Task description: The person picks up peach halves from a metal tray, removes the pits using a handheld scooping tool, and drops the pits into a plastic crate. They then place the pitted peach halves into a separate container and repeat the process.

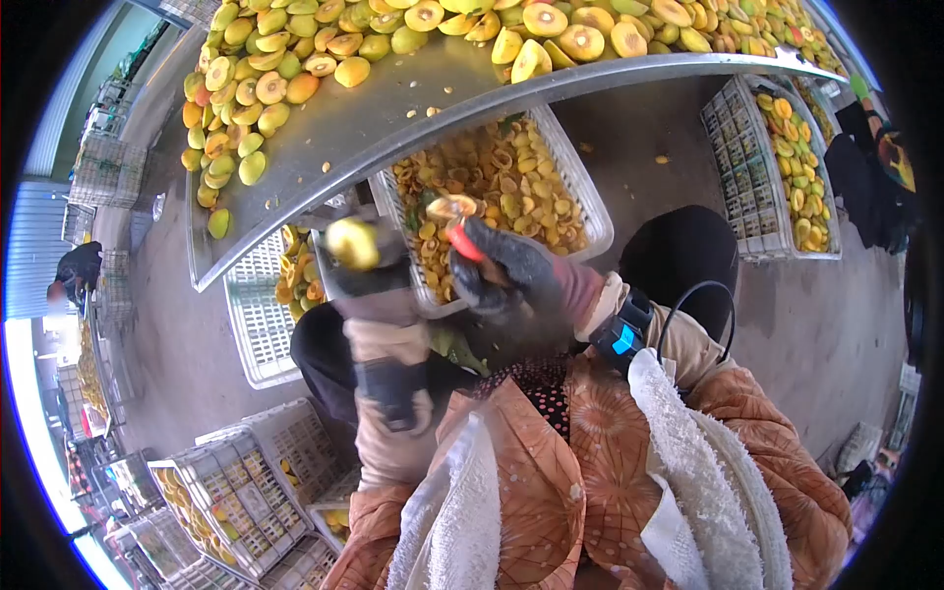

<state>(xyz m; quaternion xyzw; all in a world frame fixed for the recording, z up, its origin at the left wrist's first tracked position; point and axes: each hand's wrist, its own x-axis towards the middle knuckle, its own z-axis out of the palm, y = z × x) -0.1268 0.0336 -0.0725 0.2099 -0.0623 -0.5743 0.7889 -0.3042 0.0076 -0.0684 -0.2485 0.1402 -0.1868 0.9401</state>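
My left hand (379, 265), in a dark glove and smeared by motion, is closed around a yellow-green fruit (352, 244). My right hand (516, 265), gloved too, grips a tool with a red handle (465, 243); its working end is hidden. A cut piece of fruit (452, 207) with orange-brown flesh shows just beyond the handle. Below both hands, a white plastic crate (602, 231) holds many yellow-orange scraps and hollow rings of fruit. Halved fruit (582, 42) lies heaped on the metal table (354, 123) in front of me.
The raised table rim (551, 87) curves across ahead. A white crate (261, 315) stands at left; another (733, 167) with fruit is at right. Stacked crates (236, 501) sit behind at lower left. A person (79, 270) is far left, another person's dark clothing (855, 187) far right.
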